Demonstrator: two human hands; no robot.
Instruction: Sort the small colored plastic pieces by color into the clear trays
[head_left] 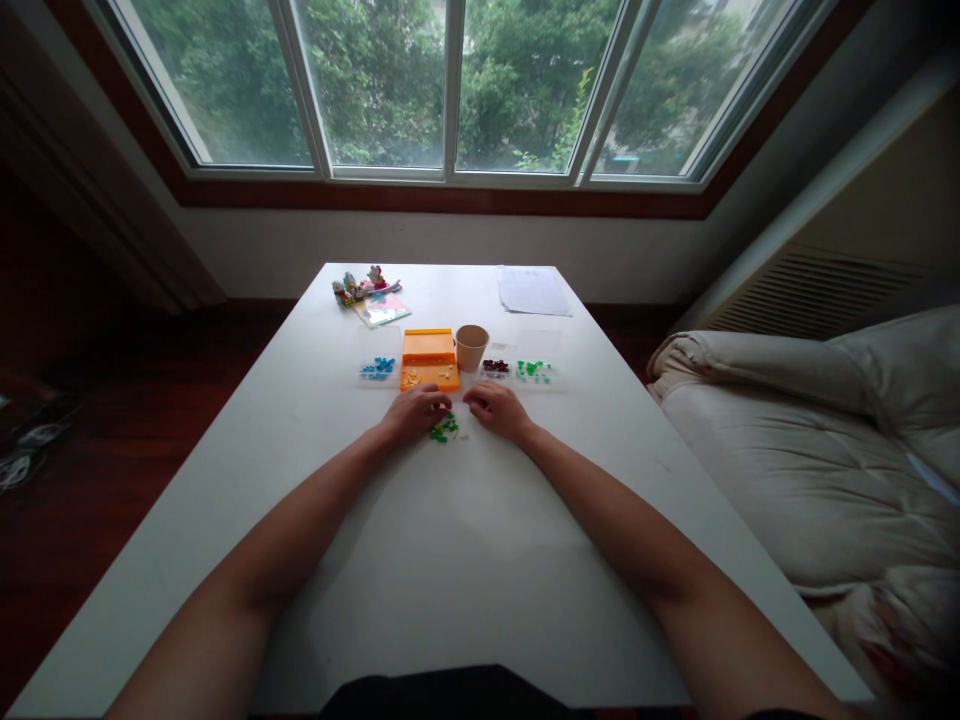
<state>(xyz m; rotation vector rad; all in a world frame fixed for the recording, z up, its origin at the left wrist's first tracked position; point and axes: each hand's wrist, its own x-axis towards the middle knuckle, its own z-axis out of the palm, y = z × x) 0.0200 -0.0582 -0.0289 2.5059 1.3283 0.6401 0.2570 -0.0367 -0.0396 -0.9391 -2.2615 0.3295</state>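
My left hand point(418, 411) rests at the front of an orange box point(430, 348), its fingers curled together over the left edge of a small pile of green pieces point(444, 429). What those fingers hold, if anything, is too small to make out. Across the pile, my right hand point(496, 408) has its fingers bent and drawn together, pointing left. I cannot see what lies between its fingertips. A few pale pieces point(463, 436) lie beside the green ones. Small yellowish pieces point(411, 379) sit in the open orange box.
Behind my hands stand a brown paper cup point(472, 347) and clear boxes with blue pieces point(379, 368), dark brown pieces point(495, 367) and green-and-white pieces point(534, 371). Farther back are small figures point(367, 285), a colourful card point(382, 309) and paper sheets point(533, 290). A sofa point(810, 460) adjoins the right side.
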